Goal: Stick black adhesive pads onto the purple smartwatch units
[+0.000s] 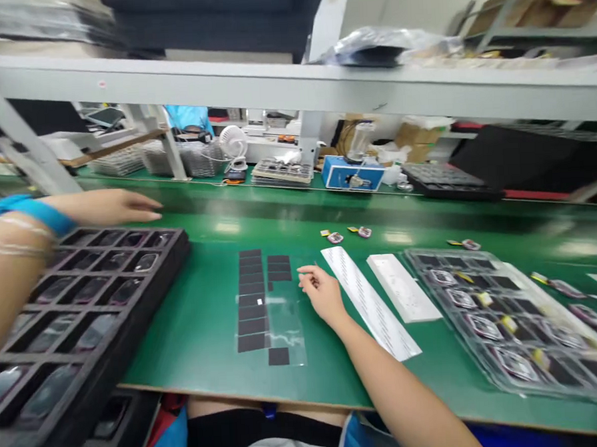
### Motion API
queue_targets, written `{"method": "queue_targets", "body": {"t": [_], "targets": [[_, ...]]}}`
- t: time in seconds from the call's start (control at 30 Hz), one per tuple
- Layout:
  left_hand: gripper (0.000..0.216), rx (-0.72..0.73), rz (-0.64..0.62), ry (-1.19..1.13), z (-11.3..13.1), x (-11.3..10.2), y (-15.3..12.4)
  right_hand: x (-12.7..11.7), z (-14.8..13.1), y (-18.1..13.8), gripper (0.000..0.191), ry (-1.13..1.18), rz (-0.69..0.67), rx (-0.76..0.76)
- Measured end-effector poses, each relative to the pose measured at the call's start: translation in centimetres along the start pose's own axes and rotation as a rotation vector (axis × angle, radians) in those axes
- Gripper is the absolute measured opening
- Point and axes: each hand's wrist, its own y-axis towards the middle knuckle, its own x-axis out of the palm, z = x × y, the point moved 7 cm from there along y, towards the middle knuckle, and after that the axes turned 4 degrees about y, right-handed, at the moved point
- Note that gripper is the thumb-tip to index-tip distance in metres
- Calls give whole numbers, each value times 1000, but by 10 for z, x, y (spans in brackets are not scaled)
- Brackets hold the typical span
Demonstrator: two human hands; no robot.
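My left hand (pixel 122 206) reaches over the far edge of a black foam tray (pixel 179 246), fingers stretched out and nothing visible in them. Dark, glossy rounded parts (pixel 96 331) lie in the tray's compartments. Over the green table, my right hand (pixel 323 292) is loosely curled, with thumb and index fingertips slightly apart and no held thing showing. Left of it lies a clear film sheet (pixel 286 324) bearing black rectangular pads (pixel 252 286). Just to its right is a white strip with printed marks (pixel 370 303).
A white block (pixel 402 288) lies right of the strip. Beyond it, a clear plastic tray (pixel 479 367) holds several small parts with yellow tabs. Small loose parts (pixel 335 237) lie farther back. A blue box (pixel 353 174) and a fan (pixel 233 143) stand below the shelf beam (pixel 271 81).
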Motion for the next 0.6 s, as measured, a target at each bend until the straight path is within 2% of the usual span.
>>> {"method": "queue_targets", "body": {"t": [0.03,0.1,0.2,0.3,0.37,0.43,0.5,0.6], "targets": [[46,125,-160,-3,37,15,20,0,-1,0,22,-35,-15,-11],[44,290,-271,4,116,40,52,0,-4,1,20,-135,-44,-40],[38,381,-260,-38,234,87,78,2,-8,1,20,-335,-127,-72],[50,384,-164,-71,322,137,89,5,-10,1,20,-525,-211,-88],[60,367,-100,-94,359,164,95,6,-10,2,19,-641,-246,-83],[69,369,-68,-111,382,183,103,4,-6,3,17,-745,-261,-49],[70,400,-65,-125,395,197,113,2,-2,4,16,-817,-254,-23],[51,465,-51,-150,403,206,125,3,1,5,16,-860,-242,-70]]}}
